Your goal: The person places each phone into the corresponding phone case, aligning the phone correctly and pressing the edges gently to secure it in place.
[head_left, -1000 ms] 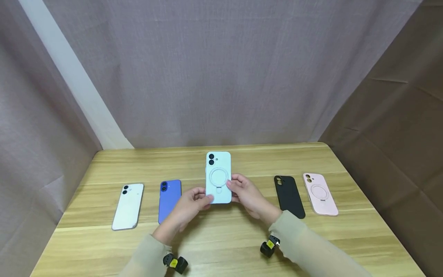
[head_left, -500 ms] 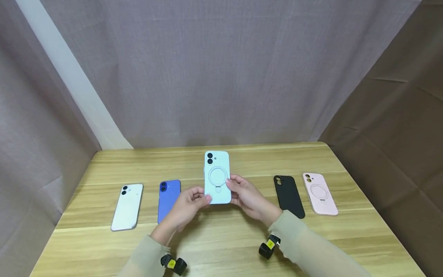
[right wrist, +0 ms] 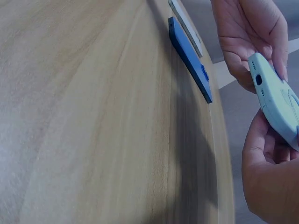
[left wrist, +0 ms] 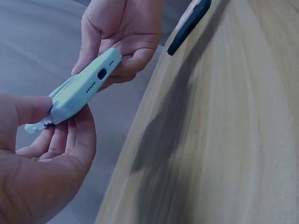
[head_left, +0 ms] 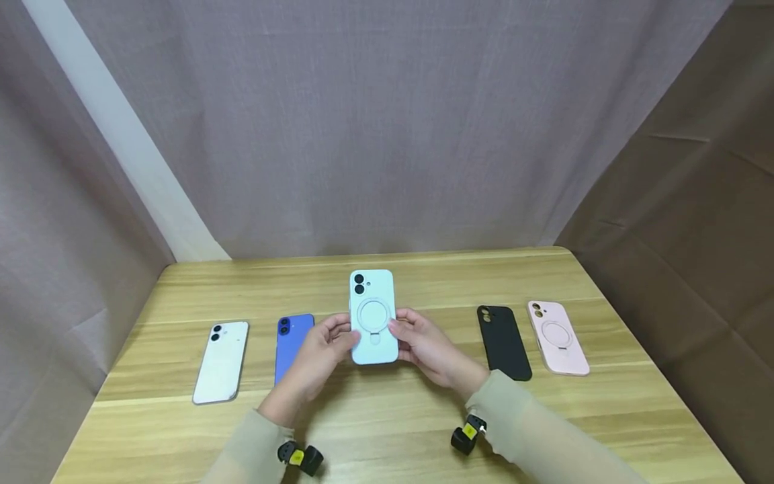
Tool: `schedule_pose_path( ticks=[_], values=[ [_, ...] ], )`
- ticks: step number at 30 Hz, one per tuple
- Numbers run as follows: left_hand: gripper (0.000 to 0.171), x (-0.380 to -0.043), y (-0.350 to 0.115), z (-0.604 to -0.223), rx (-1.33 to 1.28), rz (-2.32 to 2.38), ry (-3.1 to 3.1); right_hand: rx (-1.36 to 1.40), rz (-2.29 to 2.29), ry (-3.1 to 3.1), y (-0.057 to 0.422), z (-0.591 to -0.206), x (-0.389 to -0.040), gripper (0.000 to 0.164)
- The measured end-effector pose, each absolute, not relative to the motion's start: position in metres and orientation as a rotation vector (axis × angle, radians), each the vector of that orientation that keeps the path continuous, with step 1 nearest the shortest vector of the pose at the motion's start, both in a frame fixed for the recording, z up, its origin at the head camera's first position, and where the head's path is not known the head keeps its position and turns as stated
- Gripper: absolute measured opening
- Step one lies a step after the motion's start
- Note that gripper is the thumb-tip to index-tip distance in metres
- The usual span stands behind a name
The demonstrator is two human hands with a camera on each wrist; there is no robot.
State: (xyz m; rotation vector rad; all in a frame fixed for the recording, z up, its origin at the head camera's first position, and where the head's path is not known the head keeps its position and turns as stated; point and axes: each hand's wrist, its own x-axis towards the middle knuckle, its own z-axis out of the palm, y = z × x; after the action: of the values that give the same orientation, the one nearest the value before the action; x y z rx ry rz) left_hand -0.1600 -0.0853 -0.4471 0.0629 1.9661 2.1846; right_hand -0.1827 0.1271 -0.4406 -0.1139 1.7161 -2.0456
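- Pale-blue cased phone [head_left: 372, 316]: back faces the head camera, screen side hidden from it; right-hand part cut off by the frame in the right wrist view.
- Small pale bit under the left thumb, left wrist view: hard to make out.
- Blue phone [head_left: 293, 343]: lower part covered by the left hand and wrist in the head view.
- White phone [right wrist: 186, 27]: cut off at the top edge of the right wrist view; whole in the head view, left of the blue one.
- Black phone case [left wrist: 187, 31] and pink phone case [head_left: 558, 338]: only partly in the left wrist view; whole in the head view, side by side at right.
- Left hand [head_left: 320, 351]: clamped on the lower left side of the cased phone, thumb on its back, fingers curled underneath.
- Right hand [head_left: 431, 346]: clamped on the opposite side, thumb near the ring [head_left: 359, 314]; fingers underneath, mostly hidden in the head view.
- Cased phone location: between both hands, raised above the wooden tabletop [head_left: 393, 417], between the blue phone and the black case.
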Motion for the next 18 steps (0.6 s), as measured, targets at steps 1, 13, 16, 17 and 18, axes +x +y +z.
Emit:
schedule_pose_path(
  ticks=[1,13,16,17,18],
  values=[
    [0.04,-0.1603,-0.0857,-0.4462,0.057,2.179,1.971,-0.116,-2.042,1.713,0.1269,-0.4411,-0.1825,0.036],
    [0.029,-0.1569,-0.0864,-0.4429,0.07,2.173,1.96,-0.119,-1.982,1.729,0.1298,-0.4426,-0.1815,0.038],
    [0.028,-0.1557,-0.0862,-0.4433,0.063,2.176,1.956,-0.107,-1.967,1.75,0.1296,-0.4422,-0.1815,0.04],
    [0.027,-0.1555,-0.0861,-0.444,0.057,2.179,1.953,-0.097,-1.96,1.769,0.1293,-0.4417,-0.182,0.042],
    [0.027,-0.155,-0.0859,-0.4446,0.053,2.181,1.951,-0.083,-1.952,1.792,0.1291,-0.4409,-0.1831,0.045]
  ],
)
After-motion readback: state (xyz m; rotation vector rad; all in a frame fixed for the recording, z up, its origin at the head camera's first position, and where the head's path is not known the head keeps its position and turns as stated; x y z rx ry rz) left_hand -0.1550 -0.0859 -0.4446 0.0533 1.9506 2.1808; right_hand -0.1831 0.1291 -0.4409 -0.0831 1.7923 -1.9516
